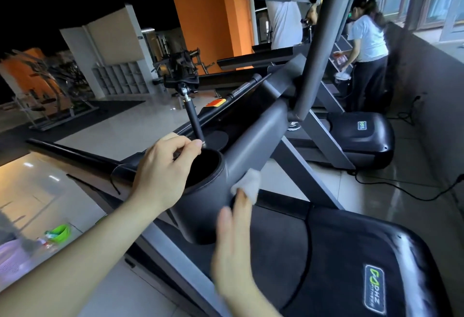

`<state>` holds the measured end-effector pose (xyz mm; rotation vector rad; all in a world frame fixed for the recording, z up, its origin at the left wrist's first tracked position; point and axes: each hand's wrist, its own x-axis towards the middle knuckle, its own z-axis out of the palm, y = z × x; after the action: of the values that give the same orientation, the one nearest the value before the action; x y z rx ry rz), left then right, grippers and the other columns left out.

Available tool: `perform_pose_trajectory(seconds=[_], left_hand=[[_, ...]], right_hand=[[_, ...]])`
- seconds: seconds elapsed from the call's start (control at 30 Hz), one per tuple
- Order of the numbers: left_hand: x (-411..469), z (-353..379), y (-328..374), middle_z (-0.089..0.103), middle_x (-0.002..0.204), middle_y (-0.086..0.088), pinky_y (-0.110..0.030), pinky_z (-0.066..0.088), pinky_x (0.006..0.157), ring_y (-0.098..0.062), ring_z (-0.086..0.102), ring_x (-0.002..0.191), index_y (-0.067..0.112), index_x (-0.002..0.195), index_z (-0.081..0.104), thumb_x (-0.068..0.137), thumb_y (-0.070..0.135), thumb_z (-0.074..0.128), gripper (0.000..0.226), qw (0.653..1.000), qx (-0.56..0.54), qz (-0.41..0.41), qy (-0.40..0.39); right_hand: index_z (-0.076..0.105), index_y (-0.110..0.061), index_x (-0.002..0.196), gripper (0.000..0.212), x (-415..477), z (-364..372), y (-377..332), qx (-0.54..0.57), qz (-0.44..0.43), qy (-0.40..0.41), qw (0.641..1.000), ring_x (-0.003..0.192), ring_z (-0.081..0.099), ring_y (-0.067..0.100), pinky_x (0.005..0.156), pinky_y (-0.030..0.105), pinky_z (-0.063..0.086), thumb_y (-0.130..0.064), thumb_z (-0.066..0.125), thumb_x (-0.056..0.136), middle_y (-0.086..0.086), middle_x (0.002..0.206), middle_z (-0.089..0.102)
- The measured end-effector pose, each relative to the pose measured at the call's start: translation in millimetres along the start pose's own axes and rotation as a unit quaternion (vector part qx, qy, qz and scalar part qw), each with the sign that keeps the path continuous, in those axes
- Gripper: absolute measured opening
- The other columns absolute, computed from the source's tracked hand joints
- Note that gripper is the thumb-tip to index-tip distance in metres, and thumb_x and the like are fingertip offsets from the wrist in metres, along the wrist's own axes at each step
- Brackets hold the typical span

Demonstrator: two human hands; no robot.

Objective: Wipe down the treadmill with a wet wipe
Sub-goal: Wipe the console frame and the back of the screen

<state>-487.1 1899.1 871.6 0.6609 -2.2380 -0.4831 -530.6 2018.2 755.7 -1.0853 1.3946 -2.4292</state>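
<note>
Fingers, right: your right hand (pixel 233 241) is blurred, but its fingers (pixel 241 202) look stretched out straight, pressing a small, crumpled white wet wipe (pixel 248 182) against the machine.
Fingers, left: your left hand (pixel 164 173) is curled at the rim of the cup holder, fingertips close to the foot of a thin black rod (pixel 193 120). You cannot tell from this view whether they pinch anything.
Wipe position: on the outer wall of the round, dark grey plastic cup holder (pixel 200 206), just where the grey handrail arm (pixel 258 135) joins it.
Wipe handling: probably soft, limp, light and damp. It will likely bunch or slip, so lay flat fingertips across its middle, not on a corner.
Treadmill handling: the grey-framed treadmill with its glossy black motor cover (pixel 351 266) looks heavy and rigid. Brace yourself on the cup holder rim while you rub.
Count: one wipe, two hands, one rod, two treadmills with the second treadmill (pixel 364 138) behind, and two other people, a standing person (pixel 286 25) and a bending person (pixel 366 37).
</note>
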Motion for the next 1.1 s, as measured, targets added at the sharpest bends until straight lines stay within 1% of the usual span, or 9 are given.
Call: perform_pose_trajectory(seconds=[0.1,0.2,0.37,0.5,0.6,0.73,0.87,1.0,1.1], left_hand=[[-0.7,0.6,1.4,0.063,0.092,0.013,-0.018,0.037,0.075,-0.003,0.057,0.090,0.027,0.080,0.072,0.092,0.053,0.044,0.040,1.000,0.013,0.002,-0.003],[1.9,2.9,6.3,0.065,0.094,0.012,-0.022,0.037,0.077,-0.004,0.058,0.091,0.028,0.079,0.072,0.091,0.054,0.045,0.040,1.000,0.005,-0.006,-0.001],[3.2,6.6,6.6,0.065,0.087,0.011,-0.031,0.042,0.078,-0.010,0.059,0.089,0.025,0.075,0.071,0.086,0.058,0.045,0.043,1.000,-0.015,-0.024,0.008],[2.1,4.5,4.9,0.063,0.083,0.007,-0.037,0.046,0.077,-0.012,0.058,0.083,0.021,0.073,0.068,0.084,0.059,0.044,0.047,0.999,-0.018,-0.022,0.022],[4.5,3.2,5.6,0.060,0.079,0.006,-0.036,0.039,0.071,-0.013,0.056,0.079,0.020,0.073,0.069,0.086,0.054,0.047,0.042,0.999,-0.034,-0.018,0.023],[5.8,3.7,5.1,0.061,0.087,0.007,-0.034,0.038,0.074,-0.018,0.056,0.084,0.022,0.075,0.069,0.091,0.051,0.052,0.038,0.999,-0.040,-0.024,0.007],[4.5,3.0,6.3,0.056,0.089,0.006,-0.035,0.038,0.073,-0.022,0.055,0.087,0.021,0.077,0.070,0.096,0.045,0.055,0.034,0.999,-0.035,-0.034,-0.004],[3.3,2.8,5.4,0.056,0.088,0.005,-0.035,0.037,0.073,-0.024,0.053,0.090,0.021,0.073,0.066,0.095,0.046,0.055,0.035,0.999,-0.039,-0.025,-0.001],[-0.3,2.9,4.1,0.056,0.087,0.004,-0.034,0.033,0.073,-0.025,0.052,0.092,0.019,0.069,0.063,0.094,0.044,0.056,0.036,0.999,-0.036,-0.018,0.006]], right_hand=[[0.041,0.001,0.116,0.024,-17.3,2.7,-18.4,-0.018,-0.056,-0.028,0.998,0.112,0.038,0.029,0.100,0.040,0.038,-0.014,0.035,0.098,0.004,0.123,0.037],[0.029,-0.008,0.151,0.049,23.6,-7.3,2.4,-0.052,-0.010,0.039,0.998,0.142,0.029,0.004,0.122,0.035,0.022,-0.026,0.031,0.105,-0.016,0.153,0.031],[0.026,-0.030,0.103,0.029,127.9,-42.9,37.9,-0.022,0.175,0.116,0.977,0.117,0.036,0.014,0.119,0.048,0.028,-0.056,0.031,0.093,-0.012,0.118,0.029],[0.032,-0.039,0.091,0.016,118.4,-36.7,29.0,-0.026,0.186,0.114,0.976,0.107,0.036,0.011,0.111,0.050,0.035,-0.052,0.032,0.099,-0.009,0.111,0.032],[0.040,-0.041,0.123,0.020,54.1,-11.1,8.5,-0.095,0.098,0.067,0.988,0.131,0.034,-0.001,0.124,0.038,0.022,-0.044,0.030,0.106,-0.021,0.137,0.038],[0.010,-0.022,0.163,0.059,-25.0,17.2,-7.5,-0.155,0.035,0.026,0.987,0.155,-0.002,-0.001,0.126,0.026,0.008,-0.031,0.031,0.108,-0.020,0.169,-0.001],[0.035,-0.031,0.147,0.038,-52.4,18.5,-5.1,-0.170,0.030,0.023,0.985,0.151,0.023,0.007,0.123,0.032,0.022,-0.023,0.032,0.109,-0.015,0.162,0.028],[0.039,-0.046,0.143,0.033,-45.8,20.9,-11.9,-0.086,0.182,0.072,0.977,0.120,0.026,-0.037,0.100,-0.006,0.021,-0.041,0.031,0.111,-0.044,0.143,0.034],[0.048,-0.046,0.134,0.030,-36.9,22.9,-14.3,-0.079,0.197,0.095,0.973,0.135,0.036,-0.015,0.119,0.018,0.024,-0.050,0.037,0.107,-0.026,0.150,0.043]])
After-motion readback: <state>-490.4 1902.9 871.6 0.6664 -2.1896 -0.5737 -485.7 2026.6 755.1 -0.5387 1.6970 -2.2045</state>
